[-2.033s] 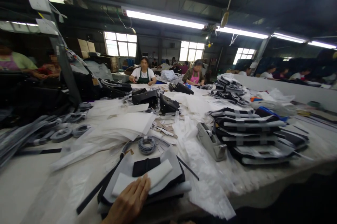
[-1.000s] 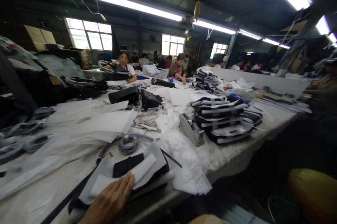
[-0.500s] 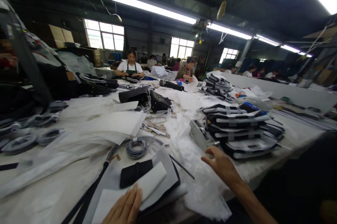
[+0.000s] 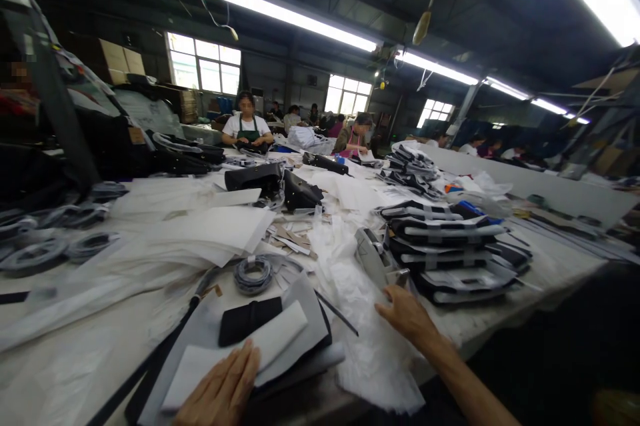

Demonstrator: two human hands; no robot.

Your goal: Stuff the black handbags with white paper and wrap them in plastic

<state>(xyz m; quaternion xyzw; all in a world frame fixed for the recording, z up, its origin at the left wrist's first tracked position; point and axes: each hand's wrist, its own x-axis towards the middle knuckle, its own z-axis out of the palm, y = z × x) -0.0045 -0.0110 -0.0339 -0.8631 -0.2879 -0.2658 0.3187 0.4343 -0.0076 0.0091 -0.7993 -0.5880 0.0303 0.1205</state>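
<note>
Fingers of the left hand [image 4: 220, 383]: flat and side by side, pressing on the folded white foam sheet [image 4: 283, 336]; not wrapped round it.
Fingers of the right hand [image 4: 407, 316]: curled, right by the front end of the grey tape dispenser [image 4: 373, 259]. Can't tell whether they touch it or pinch any tape.
Foam sheet: slanting across a pale grey sheet [image 4: 316, 319], which covers what looks like a black bag [image 4: 143, 383], at the near edge of the tabletop [image 4: 555, 243]. Nothing visible fastens the fold; if the left palm lifts, it could spring up or slide.
Black panel [image 4: 250, 321]: along the foam's upper edge, a band across it. Foam dragged sideways could skew it.
Plastic film [image 4: 353, 339]: loose, crumpled heap between bag and dispenser. Tape brought across low could stick to it, or to itself if it goes slack.
Dispenser: just beside the foam-padded stack of black bags [image 4: 440, 229]. A hard sideways tug might shift its base and nudge the pile.
Black strap [image 4: 150, 363]: runs along the bag's left side, could get trapped if the bag turns.
Table edge: bag sits close to it. A pull towards the body, with only one palm bearing down, might tip the layers over.
</note>
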